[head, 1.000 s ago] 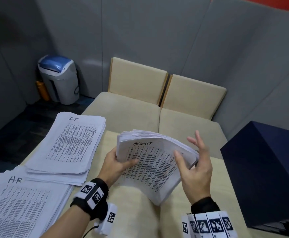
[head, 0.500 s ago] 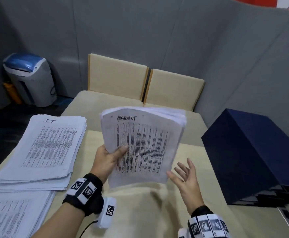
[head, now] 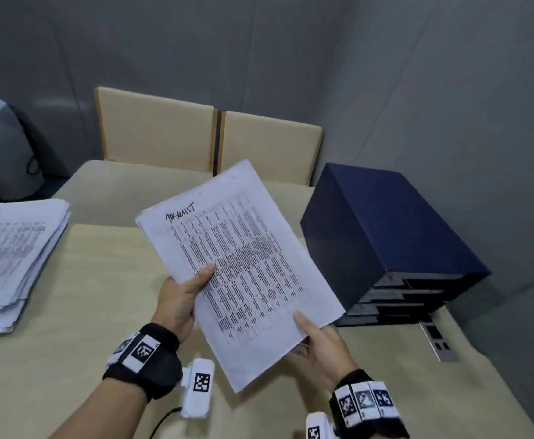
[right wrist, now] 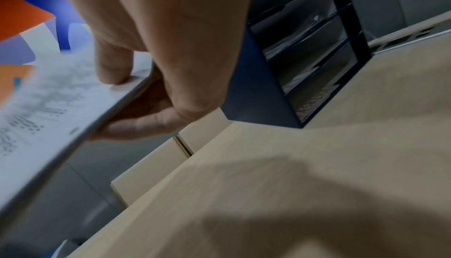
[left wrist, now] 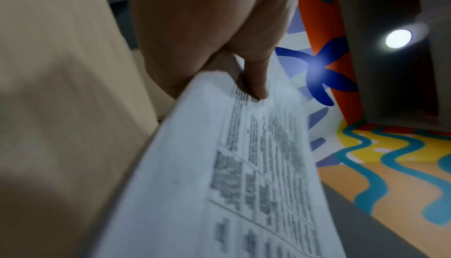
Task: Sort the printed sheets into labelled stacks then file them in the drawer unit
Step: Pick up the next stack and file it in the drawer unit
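Holding the labelled stack of printed sheets [head: 243, 274] up over the table [head: 78, 327], both hands on it, just beside the dark blue drawer unit [head: 386, 229] on the rt. Left hand [head: 180, 299] pinches the stack's long left edge, thumb on the printed face approx mid-edge, fingers hidden under. The left wrist view confirms the thumb pressed flat on the top sheet. Right hand [head: 322, 346] grips the near-right corner: thumb on top, fingers curled beneath, as the right wrist view shows w/ the stack's edge wedged between thumb and fingers.

Handling, as a judgement: the stack looks fairly thick, so moderate weight but floppy. Loose paper, no clip or staple visible, so sheets can slide over each other and fan out if the pinch slackens or the stack tilts steeply. It is tilted now, far corner raised. Best hold is probably two opposite edges or corners w/ thumbs on top, fingers spread under for support; a single-corner grip would let it droop and shed pages. Edges likely need squaring before it goes in a drawer.

Drawer fronts face the person's rt side; whether any is open I can't tell. Another stack marked "IT" [head: 12, 258] lies on the table at far left, well apart.
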